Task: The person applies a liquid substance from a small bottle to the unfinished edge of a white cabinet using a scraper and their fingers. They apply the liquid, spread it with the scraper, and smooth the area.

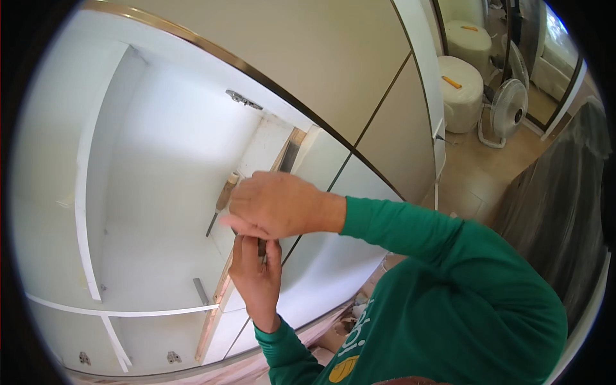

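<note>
White built-in cabinet (160,167), door off or swung out of view, interior open: upright divider panel (86,192), horizontal shelf (122,312), nothing stored in any compartment that shows. Metal hinge plate (242,98) at top of the opening, two more fittings (172,357) low down. Raw wooden edge strip (221,289) runs down the cabinet's front side.

Right hand (276,204) curled shut over a small wooden-handled tool (227,190) at that edge; working end hidden. Left hand (256,273) just below, fingers pinched on something small and dark (262,247), too covered to identify. Tool looks light, rigid, best held by the handle. Cabinet panels stiff, smooth, probably easy to scratch.

Behind: standing fan (508,112), two white round stools (462,93).
</note>
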The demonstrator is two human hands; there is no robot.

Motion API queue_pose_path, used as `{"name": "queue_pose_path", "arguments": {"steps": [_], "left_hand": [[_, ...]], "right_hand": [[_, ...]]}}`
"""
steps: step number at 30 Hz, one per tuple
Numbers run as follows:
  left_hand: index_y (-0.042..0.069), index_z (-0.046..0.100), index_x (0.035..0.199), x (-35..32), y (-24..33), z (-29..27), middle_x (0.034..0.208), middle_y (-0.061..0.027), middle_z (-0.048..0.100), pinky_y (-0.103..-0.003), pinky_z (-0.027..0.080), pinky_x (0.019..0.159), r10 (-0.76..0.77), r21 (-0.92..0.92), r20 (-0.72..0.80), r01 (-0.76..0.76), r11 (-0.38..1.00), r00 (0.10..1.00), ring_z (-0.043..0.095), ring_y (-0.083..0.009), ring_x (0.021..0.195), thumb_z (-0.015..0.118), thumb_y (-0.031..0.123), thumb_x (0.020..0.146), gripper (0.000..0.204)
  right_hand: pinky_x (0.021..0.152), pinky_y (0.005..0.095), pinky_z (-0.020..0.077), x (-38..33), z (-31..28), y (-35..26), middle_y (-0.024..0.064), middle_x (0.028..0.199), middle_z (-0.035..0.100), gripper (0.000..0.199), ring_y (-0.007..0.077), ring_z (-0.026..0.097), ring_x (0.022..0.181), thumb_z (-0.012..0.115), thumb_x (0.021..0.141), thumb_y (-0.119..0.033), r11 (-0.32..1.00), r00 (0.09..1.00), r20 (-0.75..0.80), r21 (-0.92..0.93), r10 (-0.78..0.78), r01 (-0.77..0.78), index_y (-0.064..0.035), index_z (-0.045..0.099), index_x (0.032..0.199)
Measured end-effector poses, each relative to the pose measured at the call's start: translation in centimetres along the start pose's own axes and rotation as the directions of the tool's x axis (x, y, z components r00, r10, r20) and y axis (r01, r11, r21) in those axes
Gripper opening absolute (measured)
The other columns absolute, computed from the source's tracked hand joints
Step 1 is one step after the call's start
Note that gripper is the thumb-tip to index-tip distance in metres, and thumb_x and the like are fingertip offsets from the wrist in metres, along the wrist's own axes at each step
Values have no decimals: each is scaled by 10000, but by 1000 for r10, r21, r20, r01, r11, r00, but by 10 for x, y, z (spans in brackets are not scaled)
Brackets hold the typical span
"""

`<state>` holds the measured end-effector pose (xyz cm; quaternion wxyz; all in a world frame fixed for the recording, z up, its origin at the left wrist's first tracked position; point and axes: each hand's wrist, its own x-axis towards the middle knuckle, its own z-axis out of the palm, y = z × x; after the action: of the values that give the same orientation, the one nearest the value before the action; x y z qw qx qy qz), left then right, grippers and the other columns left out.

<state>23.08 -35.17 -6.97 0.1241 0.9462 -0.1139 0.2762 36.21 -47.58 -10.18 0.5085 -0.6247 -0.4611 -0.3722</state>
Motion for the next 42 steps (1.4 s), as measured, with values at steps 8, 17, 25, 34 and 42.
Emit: {"name": "queue_pose_path", "arguments": {"steps": [8, 17, 25, 34, 42], "left_hand": [[27, 694, 1160, -2, 5, 4, 969, -154, 673, -439, 542, 692, 10, 85, 13, -11, 996, 1000, 683, -347, 792, 764, 35, 988, 186], [22, 696, 1178, -4, 9, 3, 989, -163, 673, -438, 542, 698, 1, 96, 23, -3, 995, 1000, 683, -353, 807, 763, 44, 1000, 191], [21, 698, 1203, -3, 6, 6, 988, -163, 669, -433, 538, 684, -1, 120, 31, -3, 993, 1000, 676, -347, 793, 766, 46, 1000, 215], [31, 705, 1211, -7, 1, 3, 978, -144, 669, -424, 537, 680, -28, 57, 19, 27, 998, 999, 674, -319, 783, 776, 31, 988, 234], [30, 702, 1225, -4, 8, -8, 964, -145, 665, -413, 536, 702, -62, 48, 40, 60, 997, 997, 678, -304, 784, 774, 3, 977, 259]], "right_hand": [[753, 421, 536, -2, -8, 0, 66, 815, 636, 363, 300, 642, 775, 678, 1084, -290, 999, 1000, -14, 37, -5, 6, -95, 625, 783], [770, 416, 544, -3, -6, 2, 69, 789, 625, 330, 304, 636, 777, 685, 1070, -253, 994, 1000, -23, 108, 0, 2, -87, 623, 791], [751, 399, 537, -3, -6, 5, 58, 762, 586, 319, 290, 628, 761, 711, 1050, -247, 997, 998, -58, 74, -23, 27, -93, 619, 786], [721, 402, 524, 0, -1, 1, 59, 803, 600, 344, 286, 615, 738, 709, 1059, -249, 997, 996, -79, 64, -41, 46, -97, 595, 772], [719, 417, 520, 3, 5, -4, 76, 753, 576, 338, 308, 601, 717, 723, 1045, -237, 999, 998, -60, 46, 9, -6, -94, 596, 766]]}}
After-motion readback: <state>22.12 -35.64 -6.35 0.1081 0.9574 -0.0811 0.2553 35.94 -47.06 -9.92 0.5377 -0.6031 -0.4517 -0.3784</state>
